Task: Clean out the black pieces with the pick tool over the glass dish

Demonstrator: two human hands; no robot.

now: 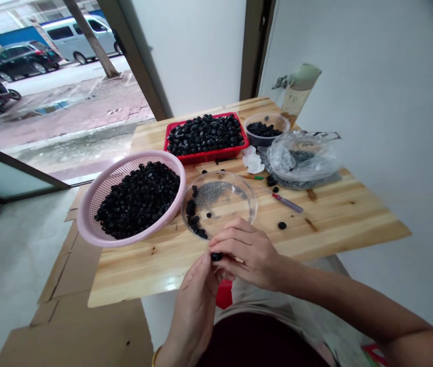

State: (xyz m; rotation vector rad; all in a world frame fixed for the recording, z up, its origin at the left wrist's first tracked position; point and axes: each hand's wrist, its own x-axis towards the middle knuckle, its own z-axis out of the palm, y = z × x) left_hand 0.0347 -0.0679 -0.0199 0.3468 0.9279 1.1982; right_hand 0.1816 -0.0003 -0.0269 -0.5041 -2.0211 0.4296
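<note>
A small round black part [216, 257] is pinched between my two hands, just over the table's front edge. My left hand [197, 293] grips it from below with the thumb upright. From the right, my right hand [245, 252] closes its fingertips on the same part; some fingers are hidden behind it. Just beyond the hands lies a clear round dish [253, 204], holding a row of black parts [191, 214] along its left side and a heap of small grey metal pieces [211, 193].
A pink basket [86, 216] and a red basket [209, 153] hold many black parts. Behind stand a clear tub [264, 122], a plastic bag [300, 158] of grey pieces and a tall container [300, 92]. A purple-handled tool [288, 203] lies on the wooden table [346, 219].
</note>
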